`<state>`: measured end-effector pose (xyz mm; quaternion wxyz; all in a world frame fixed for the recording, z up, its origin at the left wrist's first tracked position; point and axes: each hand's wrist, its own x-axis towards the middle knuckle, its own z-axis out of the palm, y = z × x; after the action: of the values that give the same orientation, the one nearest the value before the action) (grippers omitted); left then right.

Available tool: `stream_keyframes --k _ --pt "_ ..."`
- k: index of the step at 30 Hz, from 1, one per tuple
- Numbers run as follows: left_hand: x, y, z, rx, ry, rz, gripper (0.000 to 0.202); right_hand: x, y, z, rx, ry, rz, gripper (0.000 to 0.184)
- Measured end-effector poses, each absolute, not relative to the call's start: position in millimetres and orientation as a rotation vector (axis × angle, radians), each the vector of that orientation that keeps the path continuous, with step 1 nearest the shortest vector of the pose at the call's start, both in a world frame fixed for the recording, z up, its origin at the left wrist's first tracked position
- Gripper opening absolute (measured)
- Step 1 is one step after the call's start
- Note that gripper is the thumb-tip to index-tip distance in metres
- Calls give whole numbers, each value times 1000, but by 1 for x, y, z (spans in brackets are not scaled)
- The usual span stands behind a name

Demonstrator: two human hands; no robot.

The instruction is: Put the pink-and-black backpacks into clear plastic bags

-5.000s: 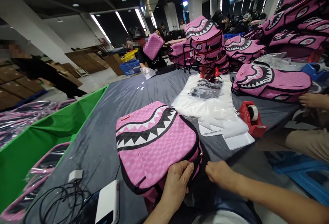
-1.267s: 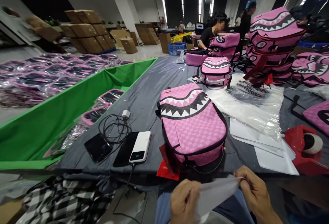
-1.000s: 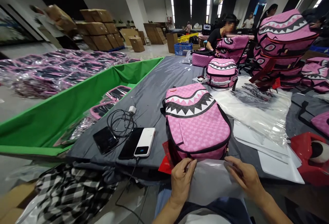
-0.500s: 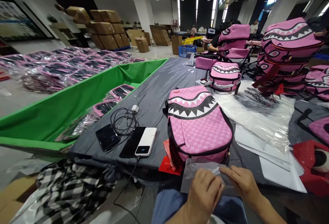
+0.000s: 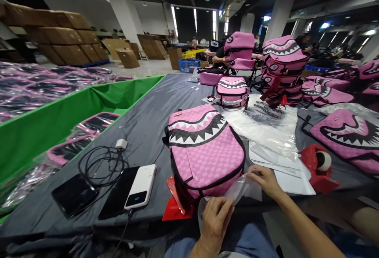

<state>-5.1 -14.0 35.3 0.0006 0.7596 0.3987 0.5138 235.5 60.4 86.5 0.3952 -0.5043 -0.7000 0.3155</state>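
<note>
A pink checked backpack (image 5: 204,151) with a shark-mouth print lies flat on the dark table (image 5: 148,119) in front of me, a red tag (image 5: 174,206) sticking out under its near end. My left hand (image 5: 214,220) and my right hand (image 5: 265,179) both pinch a clear plastic bag (image 5: 239,191) at the backpack's near edge. The bag's mouth is stretched between them, touching the backpack's bottom.
A white power bank (image 5: 140,187), two dark phones and coiled cables (image 5: 100,165) lie to the left. Clear bags and white sheets (image 5: 266,131) and a red tape dispenser (image 5: 318,167) sit to the right. More pink backpacks (image 5: 281,64) are stacked behind. A green bin (image 5: 59,123) runs along the left.
The plastic bag has come up from my lap to the backpack's near end. My right hand has moved forward and up; my left hand stays low at the bag's other corner.
</note>
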Motion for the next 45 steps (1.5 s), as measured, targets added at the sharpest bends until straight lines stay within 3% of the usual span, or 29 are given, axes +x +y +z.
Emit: stream_keyframes --k 2,5,9,12,15,24,27,33,35,40,45 --pt "-4 -14 32 2444 1302 1604 23 224 70 82 -1268 -1778 672 35" --pt "-2 -15 29 2476 1367 1494 23 216 65 77 -1277 -1701 191 31" --pt "1 -16 28 2422 1393 1501 23 215 35 72 -1052 -1835 -201 6" --pt "-1 -16 27 2416 1346 1516 21 211 27 68 -898 -2105 -248 40" --pt "-4 -21 22 2432 1327 1562 25 210 37 64 -810 -2179 -311 43" --pt "-4 -38 9 2373 1743 1618 20 224 70 76 -348 -2490 -282 17" --pt "-9 -26 19 2497 1631 1634 14 225 77 84 -280 -2619 -215 14" --pt "-32 -5 42 2846 1177 1277 8 223 90 97 -302 -2773 -111 9" --pt "-41 -2 56 2832 1142 1098 3 219 93 109 -322 -2853 -32 10" --pt "-72 6 118 2605 1090 597 38 199 97 172 -385 -3025 298 24" --pt "-101 18 186 2741 1091 675 35 180 102 236 -299 -2977 254 24"
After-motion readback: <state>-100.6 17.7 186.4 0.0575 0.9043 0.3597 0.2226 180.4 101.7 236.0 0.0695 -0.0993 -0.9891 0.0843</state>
